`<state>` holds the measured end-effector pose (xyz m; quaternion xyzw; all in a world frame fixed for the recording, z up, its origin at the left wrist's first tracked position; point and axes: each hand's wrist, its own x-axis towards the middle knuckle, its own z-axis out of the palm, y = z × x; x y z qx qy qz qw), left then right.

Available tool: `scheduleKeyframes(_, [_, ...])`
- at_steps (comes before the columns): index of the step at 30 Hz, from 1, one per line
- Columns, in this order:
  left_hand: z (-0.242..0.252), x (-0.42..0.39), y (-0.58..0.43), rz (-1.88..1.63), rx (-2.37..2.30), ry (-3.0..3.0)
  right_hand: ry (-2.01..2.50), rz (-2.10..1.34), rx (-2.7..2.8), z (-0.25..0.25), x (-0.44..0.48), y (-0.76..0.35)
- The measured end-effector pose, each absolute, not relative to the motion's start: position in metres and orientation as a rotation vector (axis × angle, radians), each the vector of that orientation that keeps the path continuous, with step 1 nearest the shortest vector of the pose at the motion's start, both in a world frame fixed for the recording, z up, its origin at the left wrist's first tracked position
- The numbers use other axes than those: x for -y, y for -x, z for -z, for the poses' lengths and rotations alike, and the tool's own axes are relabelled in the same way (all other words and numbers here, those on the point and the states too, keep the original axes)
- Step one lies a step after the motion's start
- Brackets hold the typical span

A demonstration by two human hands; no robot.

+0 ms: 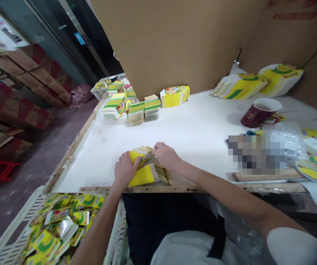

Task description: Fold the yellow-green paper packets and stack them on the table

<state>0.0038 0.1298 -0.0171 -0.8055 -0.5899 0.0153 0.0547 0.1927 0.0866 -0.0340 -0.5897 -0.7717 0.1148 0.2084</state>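
Note:
A stack of flat yellow carton blanks lies at the near edge of the white table. My left hand is curled round one yellow carton at the top of the stack, thumb on its face. My right hand rests on the stack's far right side, fingers bent and pinching the same carton's top edge.
Bundled yellow-green cartons stand at the table's far left, more piles at the far right by a cardboard wall. A maroon mug and clear plastic wrap sit right. A white crate of folded boxes is lower left.

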Motion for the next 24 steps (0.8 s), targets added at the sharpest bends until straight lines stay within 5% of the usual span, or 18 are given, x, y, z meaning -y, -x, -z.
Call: scheduleKeyframes(24, [0.015,-0.129,-0.002,-0.056,1.763,2.508,1.775,-0.891,1.949,0.027,-0.111,-0.144])
